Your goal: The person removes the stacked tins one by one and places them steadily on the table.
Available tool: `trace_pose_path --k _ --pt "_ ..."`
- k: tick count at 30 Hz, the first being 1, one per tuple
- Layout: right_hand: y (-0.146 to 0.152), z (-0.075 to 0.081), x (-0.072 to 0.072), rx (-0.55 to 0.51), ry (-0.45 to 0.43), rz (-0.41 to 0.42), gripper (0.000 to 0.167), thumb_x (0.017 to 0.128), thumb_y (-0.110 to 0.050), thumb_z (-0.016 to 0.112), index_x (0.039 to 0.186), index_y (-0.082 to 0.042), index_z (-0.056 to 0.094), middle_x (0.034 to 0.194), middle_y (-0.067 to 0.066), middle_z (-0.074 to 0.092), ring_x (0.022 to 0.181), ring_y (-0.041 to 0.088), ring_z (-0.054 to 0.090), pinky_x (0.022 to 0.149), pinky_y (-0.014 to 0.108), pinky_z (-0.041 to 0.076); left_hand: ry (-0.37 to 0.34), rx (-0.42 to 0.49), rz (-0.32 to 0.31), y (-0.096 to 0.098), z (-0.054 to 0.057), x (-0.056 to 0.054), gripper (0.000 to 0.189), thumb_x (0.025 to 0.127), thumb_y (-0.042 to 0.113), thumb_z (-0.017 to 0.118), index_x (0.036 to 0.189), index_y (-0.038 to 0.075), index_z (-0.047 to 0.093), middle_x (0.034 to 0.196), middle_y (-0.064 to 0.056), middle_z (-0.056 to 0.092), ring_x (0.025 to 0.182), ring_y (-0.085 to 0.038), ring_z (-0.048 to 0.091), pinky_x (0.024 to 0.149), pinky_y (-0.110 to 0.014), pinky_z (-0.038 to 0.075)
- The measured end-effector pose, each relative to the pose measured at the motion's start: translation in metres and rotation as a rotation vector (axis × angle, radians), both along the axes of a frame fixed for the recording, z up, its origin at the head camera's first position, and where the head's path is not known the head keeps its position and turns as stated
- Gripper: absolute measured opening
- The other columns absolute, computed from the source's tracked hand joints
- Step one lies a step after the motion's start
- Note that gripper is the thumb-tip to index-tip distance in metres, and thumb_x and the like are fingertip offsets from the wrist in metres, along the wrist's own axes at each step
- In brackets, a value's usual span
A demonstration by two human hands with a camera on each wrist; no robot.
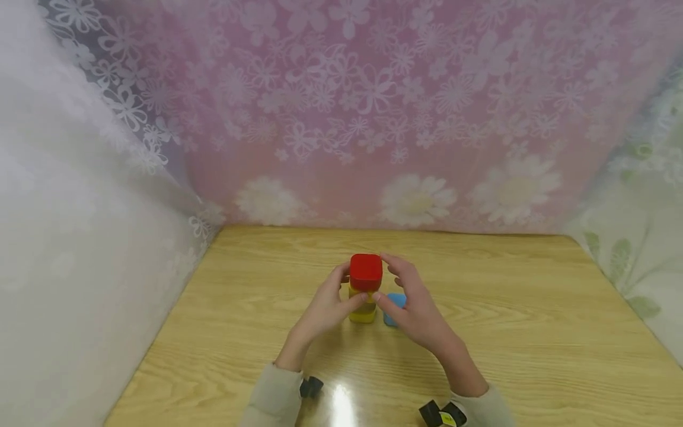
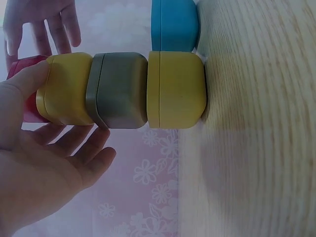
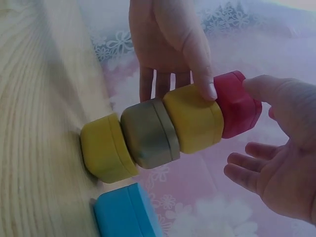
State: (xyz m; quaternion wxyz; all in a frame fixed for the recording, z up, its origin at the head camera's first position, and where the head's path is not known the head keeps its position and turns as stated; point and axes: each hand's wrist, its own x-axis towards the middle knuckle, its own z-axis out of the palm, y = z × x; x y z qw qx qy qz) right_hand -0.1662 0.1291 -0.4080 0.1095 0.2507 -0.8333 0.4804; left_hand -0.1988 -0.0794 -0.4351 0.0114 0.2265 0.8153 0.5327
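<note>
A red rounded box (image 1: 366,270) tops an upright stack of small lidded boxes. Under it come a yellow box (image 2: 69,89), an olive-gold box (image 2: 121,91) and a second yellow box (image 2: 177,91) at the table. My left hand (image 1: 326,303) holds the upper yellow box, thumb across its front and fingers around the far side. On the other side, my right hand (image 1: 418,305) has its thumb right at the red box and its other fingers loosely spread, apart from the stack in the right wrist view. A blue box (image 3: 126,212) stands beside the stack's base, partly hidden behind my right hand in the head view.
The wooden table (image 1: 240,344) carries the stack near its middle. A pink flowered cloth (image 1: 320,118) hangs along the back edge, with pale cloths at the left and right sides. Black wrist straps (image 1: 443,414) sit by the sleeves.
</note>
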Motion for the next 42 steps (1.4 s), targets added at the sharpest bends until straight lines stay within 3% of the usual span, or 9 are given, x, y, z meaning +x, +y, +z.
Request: trace_pose_path --k 8,20,29,35,42 --pt "-0.004 -0.005 -0.002 0.037 0.004 0.014 0.062 0.095 -0.014 0.068 0.15 -0.016 0.04 0.153 0.013 0.033 0.134 0.033 0.04 0.1 0.06 0.044 0.006 -0.004 -0.021 -0.001 0.002 -0.001 0.067 0.095 0.028 0.068 0.151 0.013 0.036 0.148 0.0 0.047 0.129 -0.024 0.048 0.106 -0.055 0.038" --pt "-0.011 -0.006 -0.001 0.034 -0.035 0.007 0.062 0.095 -0.017 0.069 0.148 -0.013 0.038 0.15 0.012 0.036 0.128 0.033 0.051 0.1 0.056 0.047 -0.023 -0.002 -0.023 -0.003 0.001 0.0 0.068 0.095 0.026 0.068 0.152 0.012 0.034 0.149 -0.001 0.046 0.131 -0.025 0.047 0.109 -0.054 0.037" --pt "-0.012 -0.008 -0.006 0.017 0.009 -0.03 0.061 0.094 -0.014 0.07 0.146 -0.01 0.039 0.147 0.013 0.041 0.125 0.036 0.053 0.097 0.056 0.049 -0.017 -0.001 -0.021 0.001 -0.001 -0.003 0.072 0.094 0.039 0.068 0.152 0.014 0.034 0.15 0.0 0.045 0.132 -0.024 0.046 0.108 -0.054 0.038" --pt "-0.012 -0.011 -0.008 -0.006 0.017 -0.033 0.059 0.094 -0.013 0.069 0.145 -0.009 0.041 0.146 0.015 0.042 0.124 0.038 0.054 0.095 0.057 0.049 -0.015 0.004 -0.036 0.001 -0.001 -0.006 0.071 0.095 0.037 0.067 0.153 0.013 0.033 0.151 -0.002 0.043 0.134 -0.027 0.044 0.109 -0.057 0.037" --pt "-0.016 -0.011 -0.006 -0.007 0.02 -0.055 0.059 0.093 -0.012 0.071 0.143 -0.008 0.042 0.145 0.013 0.044 0.122 0.035 0.055 0.093 0.055 0.051 -0.044 -0.002 -0.011 -0.001 -0.001 -0.002 0.069 0.095 0.034 0.069 0.152 0.015 0.035 0.148 0.0 0.046 0.132 -0.024 0.046 0.109 -0.055 0.037"
